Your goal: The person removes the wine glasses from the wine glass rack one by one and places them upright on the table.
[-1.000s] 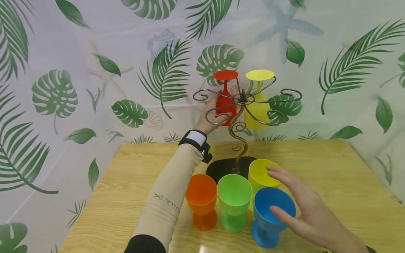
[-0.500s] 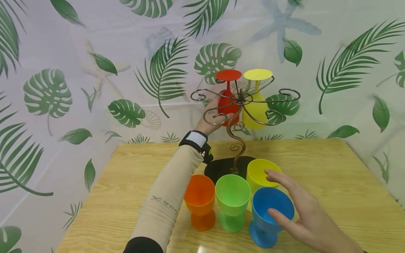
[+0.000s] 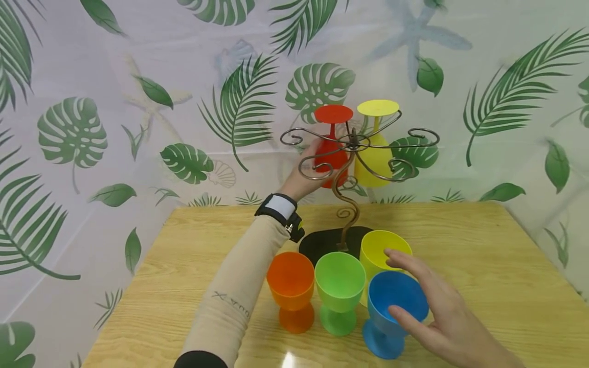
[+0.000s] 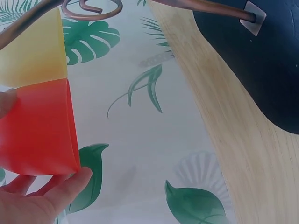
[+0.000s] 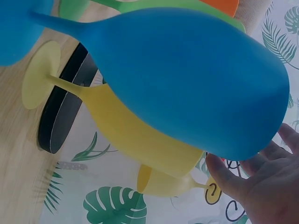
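My left hand (image 3: 301,176) grips an upside-down red goblet (image 3: 333,114) by its bowl, at a back arm of the curled metal rack (image 3: 353,143). In the left wrist view the bowl of the red goblet (image 4: 37,130) lies between thumb and fingers, its rim facing down. Beside it a yellow goblet (image 3: 375,166) hangs upside down by its foot. My right hand (image 3: 444,306) is spread at the rim of an upright blue goblet (image 3: 386,309). The right wrist view shows the thumb and fingers by that blue bowl (image 5: 187,79); whether they touch it I cannot tell.
Upright orange (image 3: 290,286), green (image 3: 340,286) and yellow (image 3: 382,245) goblets stand close together with the blue one. Behind them is the rack's black base (image 3: 317,245) on the wooden table (image 3: 193,255). A leaf-patterned cloth (image 3: 184,112) rises behind.
The left hand has shifted the red goblet slightly right, toward the rack's centre and the hanging yellow goblet. My right hand stays nearly where it was.
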The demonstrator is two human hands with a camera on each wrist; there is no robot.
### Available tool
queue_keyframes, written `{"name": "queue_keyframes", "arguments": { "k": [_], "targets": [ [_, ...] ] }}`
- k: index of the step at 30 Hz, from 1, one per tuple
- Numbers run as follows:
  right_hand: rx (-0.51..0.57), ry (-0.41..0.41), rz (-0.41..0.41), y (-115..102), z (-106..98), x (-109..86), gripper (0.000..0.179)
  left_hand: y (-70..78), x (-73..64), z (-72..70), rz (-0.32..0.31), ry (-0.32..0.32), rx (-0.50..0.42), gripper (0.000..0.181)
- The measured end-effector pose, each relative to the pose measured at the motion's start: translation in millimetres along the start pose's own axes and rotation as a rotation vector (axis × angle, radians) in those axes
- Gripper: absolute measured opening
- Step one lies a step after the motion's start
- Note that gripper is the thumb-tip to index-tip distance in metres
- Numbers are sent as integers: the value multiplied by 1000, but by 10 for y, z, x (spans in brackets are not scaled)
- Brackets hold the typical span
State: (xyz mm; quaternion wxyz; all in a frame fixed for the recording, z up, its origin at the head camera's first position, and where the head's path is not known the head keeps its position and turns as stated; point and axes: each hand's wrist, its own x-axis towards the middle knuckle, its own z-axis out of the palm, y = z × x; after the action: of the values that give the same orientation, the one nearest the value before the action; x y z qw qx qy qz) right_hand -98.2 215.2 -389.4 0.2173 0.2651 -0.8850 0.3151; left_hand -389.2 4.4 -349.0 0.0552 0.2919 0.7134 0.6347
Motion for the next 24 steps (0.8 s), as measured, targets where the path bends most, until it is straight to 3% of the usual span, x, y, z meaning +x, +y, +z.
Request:
{"name": "queue_keyframes", "arguments": {
  "k": [2, 3, 6, 11, 15, 19, 24],
  "targets": [
    [6, 2, -3, 6, -10, -6, 95, 8, -18, -16, 4, -3, 11, 75],
    [9, 3, 1, 10, -16, -9, 94, 2, -31, -34, 57, 34, 179, 83],
    [12, 1, 3, 28, -34, -23, 94, 13, -68, -74, 68, 46, 273, 87],
    [-26, -17, 41, 58, -65, -63, 94, 27, -127, -112, 35, 74, 319, 88],
    [-35, -17, 56, 79, -91, -96, 93, 23, -137, -102, 34, 75, 288, 86],
    [-18, -9, 45, 100, -115, -115, 94, 40, -165, -110, -5, 79, 274, 87],
    [-13, -10, 48, 99, -133, -115, 95, 54, -233, -198, -8, 101, 361, 87]
  ]
}}
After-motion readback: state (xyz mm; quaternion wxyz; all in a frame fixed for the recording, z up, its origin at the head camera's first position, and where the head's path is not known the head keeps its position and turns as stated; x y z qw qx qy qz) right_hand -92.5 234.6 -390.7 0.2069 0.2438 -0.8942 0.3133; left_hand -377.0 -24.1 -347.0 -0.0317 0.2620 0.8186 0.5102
